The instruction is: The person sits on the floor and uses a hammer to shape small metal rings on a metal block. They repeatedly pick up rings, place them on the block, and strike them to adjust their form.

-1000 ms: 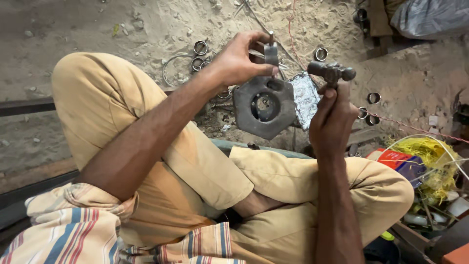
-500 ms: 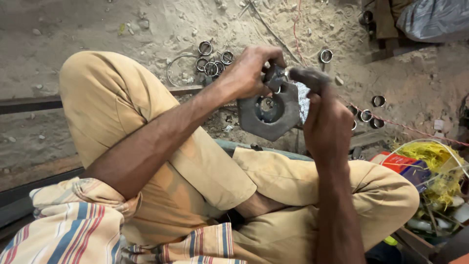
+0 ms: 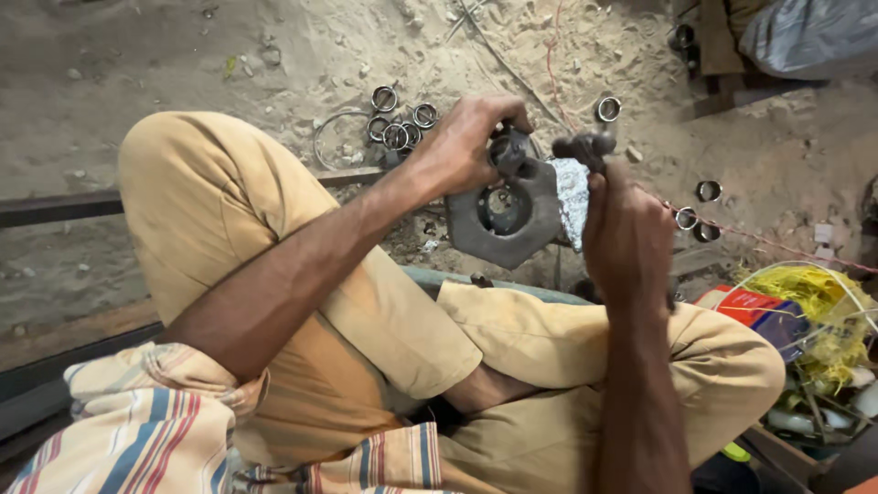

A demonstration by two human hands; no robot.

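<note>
My left hand (image 3: 466, 142) grips the top of a dark grey metal housing (image 3: 505, 215) with a round hole in its middle, held up in front of my knees. My right hand (image 3: 626, 233) is closed around the shaft of a dark metal tool (image 3: 585, 146) whose head sits beside the housing's upper right edge. A shiny crumpled foil-like piece (image 3: 572, 192) shows between the housing and my right hand. My legs in tan trousers are folded below.
Several metal rings (image 3: 398, 123) lie on the sandy ground past my left knee, and more rings (image 3: 704, 192) lie to the right. A dark metal bar (image 3: 55, 209) crosses at left. A basket with yellow fibre (image 3: 814, 302) and a red box (image 3: 745, 306) stand at right.
The housing has been pulled closer to my body and lower in view. My right hand has shifted from beside the housing to behind it, the tool head now at the housing's top right.
</note>
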